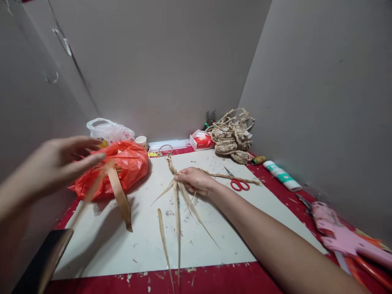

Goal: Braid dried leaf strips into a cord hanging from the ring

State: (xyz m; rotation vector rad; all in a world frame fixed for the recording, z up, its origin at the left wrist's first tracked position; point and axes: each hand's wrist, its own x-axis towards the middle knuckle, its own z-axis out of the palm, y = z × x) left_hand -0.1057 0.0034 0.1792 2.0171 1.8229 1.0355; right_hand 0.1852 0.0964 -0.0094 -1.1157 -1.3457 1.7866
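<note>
- Right hand [196, 180]: fingers closed on the plait [171, 165]. A short twisted length shows beyond the fingertips. The loose strips [177, 220] trailing back past the wrist are still unplaited.
- Left hand [61, 161], blurred: fingers narrow, pinching a husk strip [121, 200] that hangs below them.
- Print on the tube [281, 175] and red pack [201, 141] is unreadable.
</note>
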